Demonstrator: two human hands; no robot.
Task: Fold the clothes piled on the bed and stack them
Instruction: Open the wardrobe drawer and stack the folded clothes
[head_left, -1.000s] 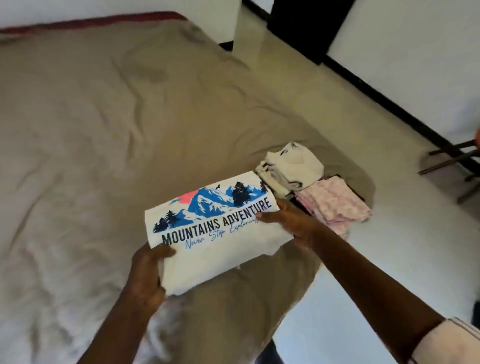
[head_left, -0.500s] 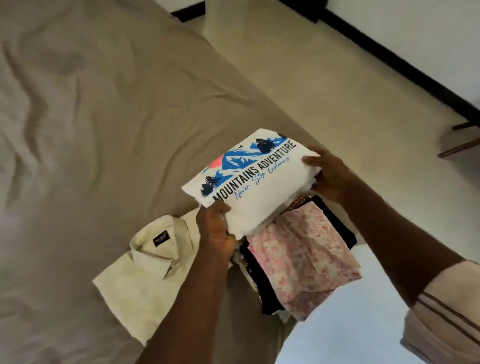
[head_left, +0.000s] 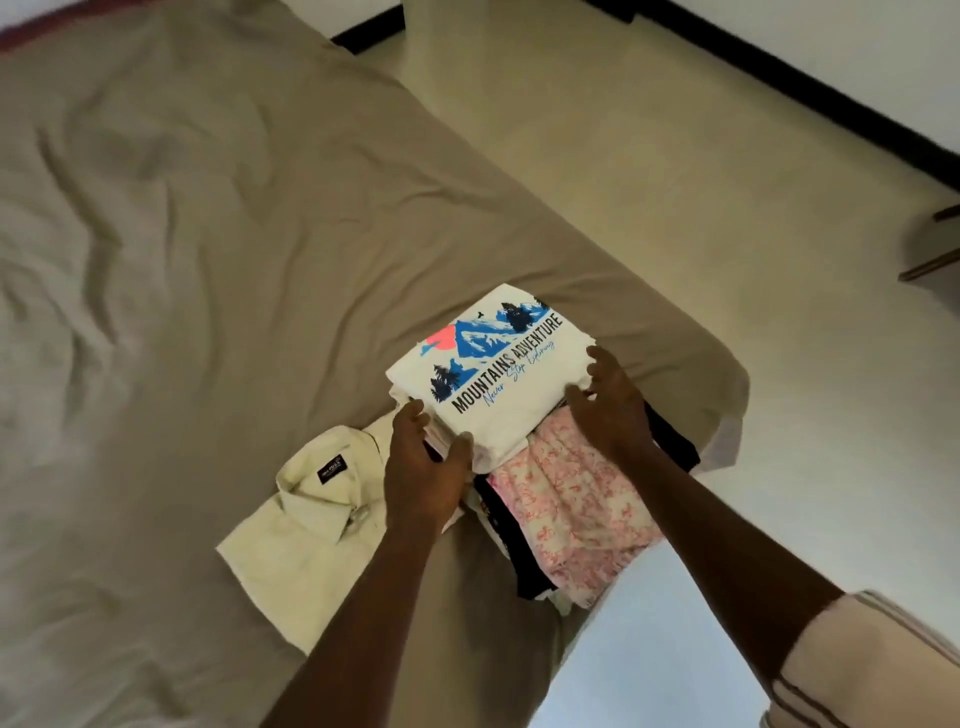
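Folded T-shirt (head_left: 498, 384) atop stack at bed's (head_left: 208, 260) near right corner. Left hand (head_left: 423, 467) apparently pinches its near corner; right hand (head_left: 615, 410), fingers spread, touches right edge.

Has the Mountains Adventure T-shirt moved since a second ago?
Yes. The Mountains Adventure T-shirt moved toward the pink floral garment: earlier held clear to its left, it now overlaps that garment's far edge.

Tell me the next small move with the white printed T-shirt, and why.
Probably let go with the left hand and smooth the white T-shirt flat. It already lies on the pale folded pile at the corner of the bed, the right hand is open at its edge, and only the left hand's thumb and fingers pinch its near corner.
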